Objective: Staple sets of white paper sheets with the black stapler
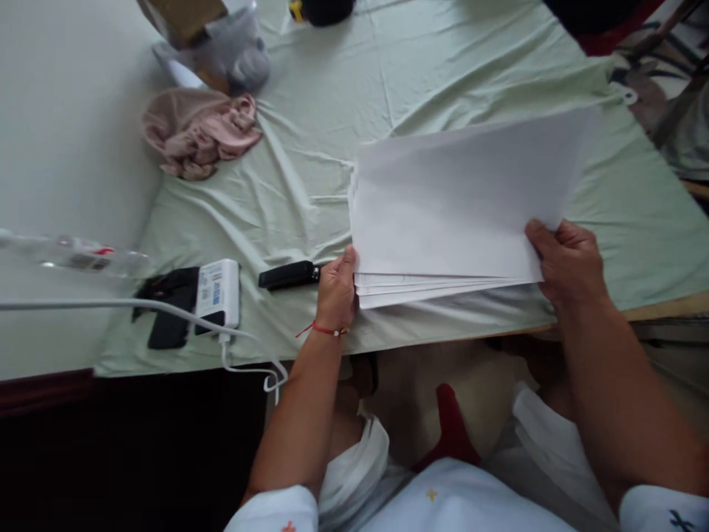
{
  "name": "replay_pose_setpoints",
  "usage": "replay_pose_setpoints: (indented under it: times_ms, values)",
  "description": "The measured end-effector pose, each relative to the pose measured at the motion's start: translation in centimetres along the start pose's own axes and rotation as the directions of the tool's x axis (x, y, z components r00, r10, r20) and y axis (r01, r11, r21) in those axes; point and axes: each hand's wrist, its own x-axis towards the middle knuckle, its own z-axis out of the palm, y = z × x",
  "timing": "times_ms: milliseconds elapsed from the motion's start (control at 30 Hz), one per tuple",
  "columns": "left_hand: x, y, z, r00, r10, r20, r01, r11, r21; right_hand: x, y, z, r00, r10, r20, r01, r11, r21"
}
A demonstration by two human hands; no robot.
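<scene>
White paper sheets, a loosely fanned stack, are clamped at both ends by left hand and right hand fingers, edges not yet squared.

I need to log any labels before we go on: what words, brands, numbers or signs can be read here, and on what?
White box beside the black stapler: blue print, too blurred to read.
Clear bottle at the left: red and white label, unreadable.
Paper stack held by the left hand and right hand: blank on the side shown.
Nothing legible.
</scene>
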Motion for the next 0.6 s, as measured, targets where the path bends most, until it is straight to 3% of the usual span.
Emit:
replay_pose_setpoints:
  times_ms: [133, 333, 500, 600]
  values:
    - [0.5, 0.5, 0.3, 1.000, 0.009, 0.025, -0.008, 0.999, -0.046, 0.4, -0.2, -0.2, 1.000, 0.006, -0.003, -0.006, 0.999, -0.044]
    - [0.8, 0.5, 0.0, 0.995, 0.078, -0.068, -0.074, 0.996, 0.053, 0.7, 0.4, 0.2, 1.000, 0.021, 0.021, -0.019, 0.995, -0.100]
    - [0.4, 0.4, -0.4, 0.995, -0.028, 0.099, 0.023, 0.998, 0.052, 1.2, 0.4, 0.7, 0.995, -0.056, -0.079, 0.056, 0.998, -0.001]
    - [0.3, 0.4, -0.5, 0.995, -0.021, 0.099, 0.011, 0.995, 0.096, 1.2, 0.4, 0.7, 0.992, -0.062, -0.112, 0.067, 0.997, 0.043]
